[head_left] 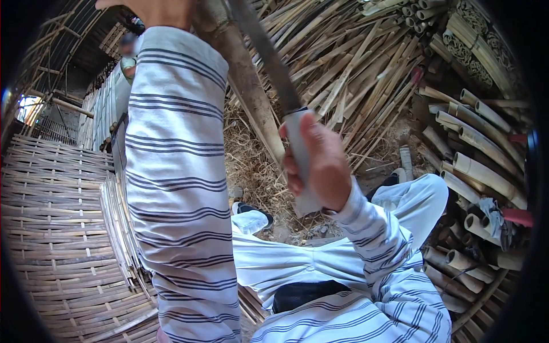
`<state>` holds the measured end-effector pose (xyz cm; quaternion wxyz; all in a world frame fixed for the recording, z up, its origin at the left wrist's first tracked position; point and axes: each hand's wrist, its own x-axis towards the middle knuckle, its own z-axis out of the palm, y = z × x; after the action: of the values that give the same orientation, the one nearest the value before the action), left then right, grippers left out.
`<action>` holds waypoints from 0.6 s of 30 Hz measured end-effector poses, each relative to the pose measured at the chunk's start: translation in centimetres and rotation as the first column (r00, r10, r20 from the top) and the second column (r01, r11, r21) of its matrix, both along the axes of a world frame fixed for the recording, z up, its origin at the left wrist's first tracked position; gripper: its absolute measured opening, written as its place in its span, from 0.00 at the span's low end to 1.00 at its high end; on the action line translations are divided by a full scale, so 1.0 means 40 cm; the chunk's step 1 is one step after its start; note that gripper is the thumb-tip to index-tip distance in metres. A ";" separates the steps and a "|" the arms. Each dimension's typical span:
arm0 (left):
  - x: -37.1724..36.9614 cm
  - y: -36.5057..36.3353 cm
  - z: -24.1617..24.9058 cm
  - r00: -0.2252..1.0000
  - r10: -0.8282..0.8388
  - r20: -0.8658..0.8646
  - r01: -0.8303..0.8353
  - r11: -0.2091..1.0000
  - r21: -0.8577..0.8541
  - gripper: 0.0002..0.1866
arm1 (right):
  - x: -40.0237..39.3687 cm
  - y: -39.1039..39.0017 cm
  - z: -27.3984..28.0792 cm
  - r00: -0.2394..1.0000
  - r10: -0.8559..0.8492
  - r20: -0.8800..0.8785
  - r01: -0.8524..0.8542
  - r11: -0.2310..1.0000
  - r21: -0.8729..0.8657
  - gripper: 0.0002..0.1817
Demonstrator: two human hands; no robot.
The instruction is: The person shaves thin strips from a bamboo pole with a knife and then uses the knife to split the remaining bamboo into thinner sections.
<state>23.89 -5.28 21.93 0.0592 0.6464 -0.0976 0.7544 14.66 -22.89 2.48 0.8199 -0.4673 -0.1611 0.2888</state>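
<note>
My right hand is closed around the pale grey handle of a long knife. Its dark blade points up and away, beside a worn wooden beam that slopes down between my legs. My left arm reaches forward in a striped sleeve. At the top edge, my left hand shows only its back and a bit of one digit; the other fingers are out of frame, so any grip is hidden. The beam's upper end lies just right of that hand.
Split bamboo strips lie heaped ahead, with shavings on the ground. Cut bamboo poles are stacked to the right. A woven bamboo panel spreads along the left. Another person is at the far left.
</note>
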 end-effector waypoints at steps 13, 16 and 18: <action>-0.051 -0.029 -0.005 0.994 -0.111 -0.023 0.110 0.994 -0.019 0.14 | 0.007 0.000 0.025 0.952 -0.073 0.297 0.125 0.979 -0.162 0.29; -0.042 -0.040 -0.003 0.990 -0.141 0.014 0.141 0.990 0.022 0.14 | 0.010 0.012 0.070 0.966 -0.073 0.249 0.097 0.991 -0.088 0.30; -0.039 -0.039 0.001 0.988 -0.154 0.025 0.153 0.988 0.028 0.14 | 0.005 0.011 0.080 0.984 -0.033 0.175 0.041 0.998 -0.047 0.31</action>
<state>22.32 -6.82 21.97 0.1072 0.6273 -0.1579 0.7550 14.87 -22.44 5.68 0.7959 -0.5142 -0.2161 0.2356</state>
